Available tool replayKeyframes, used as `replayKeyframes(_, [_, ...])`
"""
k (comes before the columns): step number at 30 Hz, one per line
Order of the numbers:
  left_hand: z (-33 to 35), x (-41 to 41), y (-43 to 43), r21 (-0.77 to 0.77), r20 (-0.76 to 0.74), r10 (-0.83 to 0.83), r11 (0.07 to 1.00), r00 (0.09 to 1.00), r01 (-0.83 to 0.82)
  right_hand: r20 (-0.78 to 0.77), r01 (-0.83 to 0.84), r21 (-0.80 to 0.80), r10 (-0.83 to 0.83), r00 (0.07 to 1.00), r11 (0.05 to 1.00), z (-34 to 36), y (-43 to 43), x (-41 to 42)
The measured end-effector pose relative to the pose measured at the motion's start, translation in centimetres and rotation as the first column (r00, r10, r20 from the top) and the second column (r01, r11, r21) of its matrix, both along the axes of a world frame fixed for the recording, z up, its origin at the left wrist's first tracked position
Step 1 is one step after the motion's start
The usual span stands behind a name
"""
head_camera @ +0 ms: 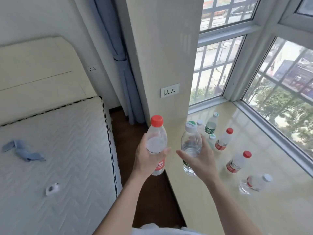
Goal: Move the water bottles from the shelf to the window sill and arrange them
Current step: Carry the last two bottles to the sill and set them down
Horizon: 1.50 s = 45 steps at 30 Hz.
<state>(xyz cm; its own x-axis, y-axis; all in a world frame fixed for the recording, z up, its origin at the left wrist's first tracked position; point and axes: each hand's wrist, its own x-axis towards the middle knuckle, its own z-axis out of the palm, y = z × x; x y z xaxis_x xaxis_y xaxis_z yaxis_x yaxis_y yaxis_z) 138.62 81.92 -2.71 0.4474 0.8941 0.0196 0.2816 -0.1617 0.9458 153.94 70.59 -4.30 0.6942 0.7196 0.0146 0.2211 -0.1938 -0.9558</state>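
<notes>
Red-capped bottle stands upright in your left grip, fingers curled round it, just beside the window sill. Your right grip clasps a white-capped bottle over the sill's edge, near the other bottles.

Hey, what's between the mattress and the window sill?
Head view: a strip of dark floor runs between mattress and window sill; the left hand holds a red-capped bottle above it.

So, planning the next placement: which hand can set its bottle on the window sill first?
Right. The right hand with its white-capped bottle is above the window sill, near the other bottles; the left hand holds its red-capped bottle over the dark floor beside it.
</notes>
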Motion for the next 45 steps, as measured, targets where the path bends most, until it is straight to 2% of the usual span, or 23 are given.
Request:
replayKeyframes(8, [-1.0, 8.7, 4.9, 0.0, -0.012, -0.231, 0.973, 0.973, 0.231, -0.009, 0.195, -0.057, -0.196, 0.981, 0.979, -1.7, 1.7, 5.0])
replayKeyframes(15, [-2.3, 17.2, 7.1, -0.035, -0.024, -0.497, 0.868, 0.868, 0.496, -0.077, 0.486, -0.115, -0.495, 0.865, 0.866, -3.1, 0.0, 7.1])
replayKeyframes(22, [-4.9, 21.4, 5.9, -0.157, 0.001, -0.774, 0.625, 0.633, 0.764, -0.093, 0.747, -0.177, -0.767, 0.635, 0.64, -5.2, -2.8, 5.3])
replayKeyframes(28, [-8.1, 22.5, 2.2, -0.234, 0.0, -0.897, 0.429, 0.441, 0.873, -0.145, 0.878, -0.208, -0.902, 0.407, 0.43, -8.2, -6.2, 2.6])
replayKeyframes(30, [-9.6, 22.9, 1.1, -0.253, -0.003, -0.915, 0.39, 0.402, 0.885, -0.161, 0.9, -0.194, -0.918, 0.362, 0.39, -9.7, -7.4, 2.3])
replayKeyframes(37, [-17.4, 24.2, -1.6, -0.308, -0.012, -0.946, 0.312, 0.325, 0.899, -0.231, 0.908, -0.181, -0.914, 0.333, 0.377, -17.8, -9.9, 2.6])
replayKeyframes(41, [-23.9, 24.8, -2.6, -0.359, -0.029, -0.933, 0.346, 0.36, 0.867, -0.275, 0.922, -0.173, -0.916, 0.292, 0.346, -23.2, -10.7, 3.9])
replayKeyframes(45, [-28.1, 26.7, -3.1, -0.335, -0.053, -0.942, 0.33, 0.332, 0.883, -0.254, 0.916, -0.146, -0.909, 0.33, 0.373, -27.3, -11.0, 6.1])
